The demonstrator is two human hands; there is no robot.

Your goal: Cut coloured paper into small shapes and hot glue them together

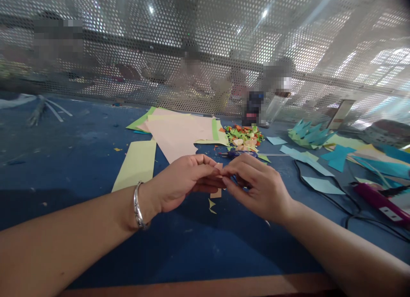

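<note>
With the fingertips of my left hand (pixel 179 179) and right hand (pixel 259 184) I pinch a small peach paper piece (pixel 219 165), on my side of the big pink sheet (pixel 174 132). Left of that sheet lies a yellow-green strip (pixel 137 162); right of it, a heap of scraps (pixel 244 137).

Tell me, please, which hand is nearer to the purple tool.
Right. The right hand is to the left of the purple tool, apart from it; the left hand is farther off, beyond the right hand.
</note>
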